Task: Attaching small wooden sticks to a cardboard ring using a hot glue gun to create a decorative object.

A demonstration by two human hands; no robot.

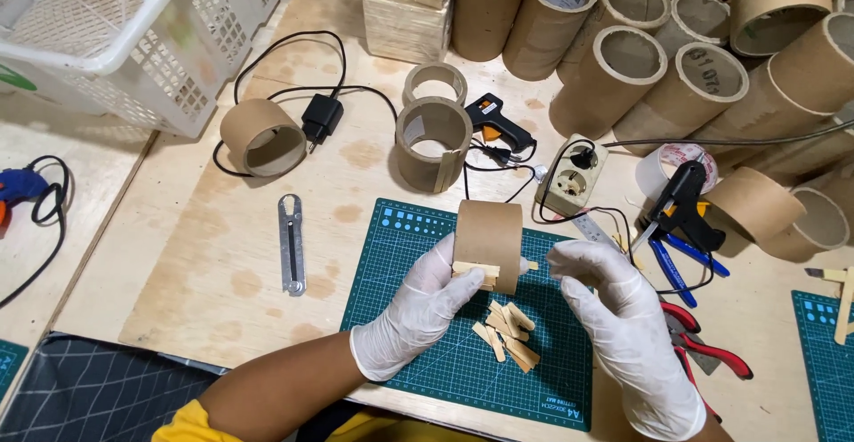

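Two white-gloved hands of yours meet over the green gridded cutting mat (418, 317) at the near edge of the pale plywood counter (205, 255). Your left hand (418, 309) wraps its fingers around the lower left side of a short brown cardboard tube section (487, 237), with the thumb pressing a small pale wooden stick piece (476, 270) against the tube's bottom rim. Your right hand (623, 317) sits just beside the tube on its right, fingers curled and thumb tip close to the rim; whether it touches the tube you cannot tell. Directly below the tube, a loose heap of short cut wooden stick pieces (505, 333) lies on the mat between your hands.

Right of your right hand, red-handled pliers (712, 340) rest on the counter, with blue-handled tools (680, 260) and a black glue gun (680, 202) a little farther out. Left of the mat lies a flat silver metal utility knife (290, 245).

Farther on, two more cardboard rings (433, 144) stand near a second black glue gun (491, 117), a cream power strip (576, 175) and a black plug adapter (321, 117). Another cardboard ring (262, 137) lies on its side to the left. At the back, long cardboard tubes (623, 68) are stacked on the right, and a white plastic lattice basket (133, 42) sits at the far left.
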